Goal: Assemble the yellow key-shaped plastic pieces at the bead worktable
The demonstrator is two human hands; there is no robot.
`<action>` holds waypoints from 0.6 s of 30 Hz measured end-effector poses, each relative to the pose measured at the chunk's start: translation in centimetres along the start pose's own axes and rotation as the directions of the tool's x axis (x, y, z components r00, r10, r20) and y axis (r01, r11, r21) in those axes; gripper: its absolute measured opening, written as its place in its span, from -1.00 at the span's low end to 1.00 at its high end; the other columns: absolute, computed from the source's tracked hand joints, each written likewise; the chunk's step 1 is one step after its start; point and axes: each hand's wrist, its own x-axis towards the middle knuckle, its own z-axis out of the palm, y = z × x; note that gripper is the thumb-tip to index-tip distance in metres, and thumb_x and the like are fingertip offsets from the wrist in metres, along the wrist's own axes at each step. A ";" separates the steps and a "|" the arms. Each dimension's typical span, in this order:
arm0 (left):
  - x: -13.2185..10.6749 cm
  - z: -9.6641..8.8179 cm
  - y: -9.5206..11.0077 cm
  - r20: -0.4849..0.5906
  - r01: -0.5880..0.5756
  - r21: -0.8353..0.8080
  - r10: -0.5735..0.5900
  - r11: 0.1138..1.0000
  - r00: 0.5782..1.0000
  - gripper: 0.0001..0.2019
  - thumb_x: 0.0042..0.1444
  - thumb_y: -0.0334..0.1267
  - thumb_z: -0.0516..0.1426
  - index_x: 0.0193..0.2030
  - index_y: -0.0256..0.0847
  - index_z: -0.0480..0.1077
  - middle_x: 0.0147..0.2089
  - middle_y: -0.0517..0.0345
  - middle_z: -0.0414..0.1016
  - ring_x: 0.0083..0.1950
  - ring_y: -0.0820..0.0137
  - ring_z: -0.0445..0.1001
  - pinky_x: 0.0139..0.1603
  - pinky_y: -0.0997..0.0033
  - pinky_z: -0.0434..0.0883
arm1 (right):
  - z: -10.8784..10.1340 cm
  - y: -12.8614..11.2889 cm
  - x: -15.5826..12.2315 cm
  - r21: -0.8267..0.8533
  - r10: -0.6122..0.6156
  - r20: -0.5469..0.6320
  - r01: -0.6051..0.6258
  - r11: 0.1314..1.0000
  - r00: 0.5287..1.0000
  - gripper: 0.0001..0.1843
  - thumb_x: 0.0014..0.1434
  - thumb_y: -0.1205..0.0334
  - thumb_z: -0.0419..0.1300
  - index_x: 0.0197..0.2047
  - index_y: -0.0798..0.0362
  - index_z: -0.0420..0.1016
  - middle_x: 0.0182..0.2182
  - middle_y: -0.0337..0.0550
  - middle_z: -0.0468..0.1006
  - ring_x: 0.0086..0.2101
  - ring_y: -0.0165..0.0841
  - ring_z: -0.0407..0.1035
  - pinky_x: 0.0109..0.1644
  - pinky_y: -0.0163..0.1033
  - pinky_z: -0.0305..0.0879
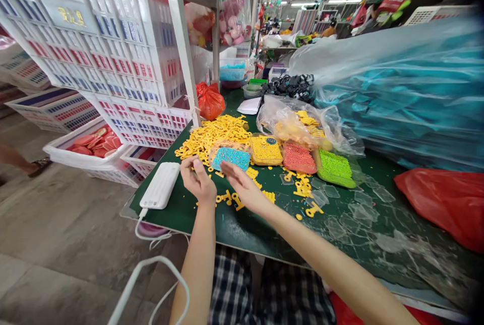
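Note:
My left hand is raised over the table's near left part, fingers loosely bent and apart, with nothing visible in it. Beside it my right hand stretches its fingers out flat toward the left, in front of a tray of blue beads. To the right stand trays of yellow beads, red beads and green beads. Behind the hands lies a heap of yellow key-shaped plastic pieces. More loose yellow pieces lie under and around my right hand.
A white power bank with a cable lies at the table's left edge. Clear plastic squares are scattered at right. Further back are a clear bag of yellow pieces, black parts and large blue-filled bags. White crates stand left.

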 end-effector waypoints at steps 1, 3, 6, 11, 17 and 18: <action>0.1 -0.1 -0.1 -0.005 -0.036 0.010 0.036 0.999 0.999 -0.69 0.32 -0.02 -0.07 -0.21 -0.19 0.31 -0.29 0.11 0.36 -0.27 0.38 0.42 -0.20 0.37 0.38 | -0.2 -0.4 1.3 -0.011 0.016 0.000 -0.016 1.000 1.000 -0.42 0.30 0.25 -0.06 0.38 -0.08 0.08 0.38 -0.19 0.06 0.33 -0.34 -0.03 0.40 -0.04 -0.02; 0.2 -0.2 -0.3 0.080 -0.104 -0.008 0.104 0.995 0.991 -0.71 0.32 -0.04 -0.06 -0.22 -0.19 0.32 -0.30 0.11 0.38 -0.27 0.38 0.42 -0.22 0.38 0.37 | -0.9 -1.1 2.9 0.026 0.041 0.029 -0.042 0.999 0.999 -0.36 0.23 0.32 -0.04 0.37 -0.10 0.09 0.39 -0.26 0.02 0.35 -0.34 -0.10 0.41 -0.01 -0.07; 0.0 -0.1 -0.3 0.284 -0.161 -0.049 0.169 0.986 0.944 -0.71 0.33 -0.06 -0.04 -0.22 -0.20 0.35 -0.33 0.11 0.43 -0.33 0.40 0.43 -0.28 0.42 0.36 | -2.7 -1.2 2.3 0.145 0.032 0.086 -0.045 0.988 0.996 -0.34 0.16 0.32 -0.01 0.33 -0.13 0.17 0.38 -0.31 0.06 0.35 -0.32 -0.08 0.42 0.01 -0.10; -0.5 0.2 0.4 0.630 -0.225 -0.063 0.213 0.972 0.747 -0.75 0.31 -0.15 -0.02 -0.22 -0.20 0.42 -0.39 0.14 0.49 -0.44 0.44 0.39 -0.35 0.45 0.33 | -6.2 -0.5 -2.6 0.178 0.092 0.111 -0.111 0.978 0.990 -0.48 0.23 0.16 0.08 0.26 -0.21 0.28 0.33 -0.27 0.19 0.27 -0.22 0.14 0.37 0.05 0.01; -1.1 0.5 1.5 0.938 -0.250 -0.040 0.123 0.967 0.324 -0.78 0.25 -0.20 0.03 -0.25 -0.17 0.48 -0.51 0.21 0.45 -0.45 0.42 0.39 -0.33 0.46 0.30 | -9.8 1.3 -5.9 -0.153 0.080 -0.013 -0.081 0.985 0.997 -0.67 0.29 0.08 0.03 0.07 -0.09 0.41 0.11 -0.11 0.46 0.06 -0.22 0.38 0.20 0.02 0.25; -1.1 0.5 1.5 0.959 -0.206 -0.029 0.085 0.978 0.270 -0.78 0.24 -0.21 0.03 -0.25 -0.18 0.48 -0.48 0.20 0.48 -0.45 0.43 0.40 -0.35 0.47 0.30 | -10.2 1.5 -6.2 -0.221 0.077 -0.036 -0.083 0.972 0.996 -0.68 0.29 0.11 0.02 0.06 -0.07 0.41 0.08 -0.09 0.47 0.03 -0.22 0.39 0.15 0.02 0.29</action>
